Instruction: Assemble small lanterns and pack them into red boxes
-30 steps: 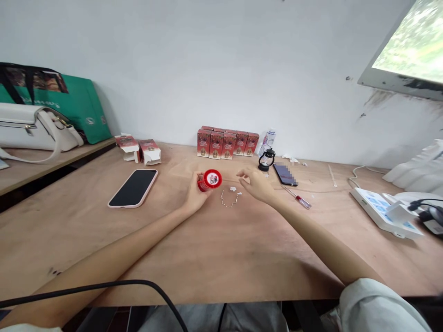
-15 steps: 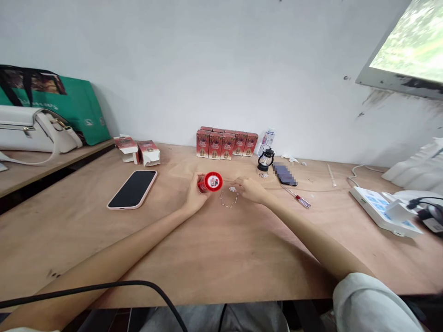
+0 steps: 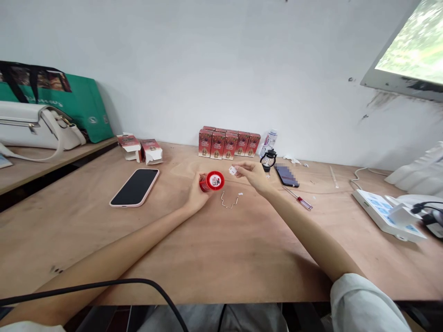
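Note:
My left hand (image 3: 197,193) is wrapped round a small red lantern (image 3: 205,185), tipped so that its round end faces me. Inside the red rim shows a pale disc with dark and red marks. To the right of it, my right hand (image 3: 252,174) pinches a small white cut-out piece (image 3: 232,170) between thumb and fingertips, raised off the table. Below and between the hands lies a bent thin metal wire (image 3: 228,206), with a tiny white scrap (image 3: 240,194) beside its right end.
A black lantern (image 3: 268,160), a dark phone (image 3: 288,177) and a screwdriver (image 3: 301,200) lie right of my hands. Red boxes (image 3: 217,145) stand by the wall. Left are a pink-edged phone (image 3: 134,187) and opened boxes (image 3: 151,151); far right, a power strip (image 3: 386,214).
My right hand has picked up the white piece from beside the wire and lifted it up and away from me. The left hand still holds the red lantern.

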Action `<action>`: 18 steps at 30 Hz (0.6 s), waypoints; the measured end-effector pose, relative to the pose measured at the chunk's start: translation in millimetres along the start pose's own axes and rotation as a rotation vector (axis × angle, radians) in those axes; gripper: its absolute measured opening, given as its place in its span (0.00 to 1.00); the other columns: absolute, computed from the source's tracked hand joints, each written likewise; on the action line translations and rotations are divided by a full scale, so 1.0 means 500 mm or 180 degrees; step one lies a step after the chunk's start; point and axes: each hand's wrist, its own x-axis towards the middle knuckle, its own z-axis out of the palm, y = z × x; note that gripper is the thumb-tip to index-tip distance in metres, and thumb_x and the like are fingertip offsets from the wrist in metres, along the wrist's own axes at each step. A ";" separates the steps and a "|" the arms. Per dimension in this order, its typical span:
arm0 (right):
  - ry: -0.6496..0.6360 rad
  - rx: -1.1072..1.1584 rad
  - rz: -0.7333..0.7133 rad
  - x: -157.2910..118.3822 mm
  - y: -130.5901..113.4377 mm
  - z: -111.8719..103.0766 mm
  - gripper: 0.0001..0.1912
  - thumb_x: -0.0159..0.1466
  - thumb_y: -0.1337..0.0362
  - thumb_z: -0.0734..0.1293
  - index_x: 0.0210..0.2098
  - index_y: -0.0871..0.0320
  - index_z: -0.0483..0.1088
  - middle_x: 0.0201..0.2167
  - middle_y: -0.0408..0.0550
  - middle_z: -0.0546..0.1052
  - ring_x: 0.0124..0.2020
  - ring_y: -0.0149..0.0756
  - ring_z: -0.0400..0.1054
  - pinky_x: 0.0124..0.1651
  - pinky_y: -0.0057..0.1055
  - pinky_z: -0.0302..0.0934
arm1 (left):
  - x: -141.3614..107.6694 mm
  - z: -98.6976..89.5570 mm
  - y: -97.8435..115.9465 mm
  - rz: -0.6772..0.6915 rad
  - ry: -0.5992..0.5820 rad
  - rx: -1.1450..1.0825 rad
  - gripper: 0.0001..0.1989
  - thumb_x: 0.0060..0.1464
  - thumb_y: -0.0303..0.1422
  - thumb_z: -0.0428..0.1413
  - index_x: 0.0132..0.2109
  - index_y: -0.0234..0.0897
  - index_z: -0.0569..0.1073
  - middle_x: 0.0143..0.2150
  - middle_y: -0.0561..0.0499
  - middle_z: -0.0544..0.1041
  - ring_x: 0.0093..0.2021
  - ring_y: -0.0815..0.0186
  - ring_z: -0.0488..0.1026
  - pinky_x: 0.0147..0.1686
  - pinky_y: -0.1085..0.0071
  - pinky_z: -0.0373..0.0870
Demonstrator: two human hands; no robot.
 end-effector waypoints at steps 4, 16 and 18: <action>-0.0166 0.0706 -0.0003 -0.013 -0.044 0.006 0.15 0.51 0.55 0.72 0.33 0.60 0.76 0.29 0.47 0.78 0.28 0.27 0.69 0.37 0.29 0.67 | 0.000 0.000 0.000 0.0068 -0.0024 0.0026 0.23 0.34 0.23 0.60 0.41 0.38 0.62 0.39 0.52 0.70 0.39 0.66 0.71 0.39 0.68 0.69; -0.0686 0.0549 -0.0040 -0.038 -0.072 0.033 0.10 0.52 0.60 0.72 0.31 0.60 0.76 0.29 0.46 0.79 0.30 0.29 0.71 0.39 0.31 0.69 | -0.005 0.002 0.006 0.0177 -0.0148 0.0047 0.22 0.38 0.26 0.61 0.41 0.40 0.63 0.41 0.51 0.71 0.39 0.65 0.71 0.34 0.69 0.71; -0.0686 0.0547 0.0025 -0.039 -0.072 0.033 0.09 0.52 0.61 0.72 0.30 0.60 0.76 0.29 0.47 0.79 0.31 0.29 0.72 0.39 0.32 0.69 | -0.005 0.003 0.006 0.0180 -0.0159 0.0047 0.22 0.38 0.26 0.61 0.41 0.40 0.63 0.41 0.51 0.71 0.39 0.65 0.71 0.34 0.69 0.71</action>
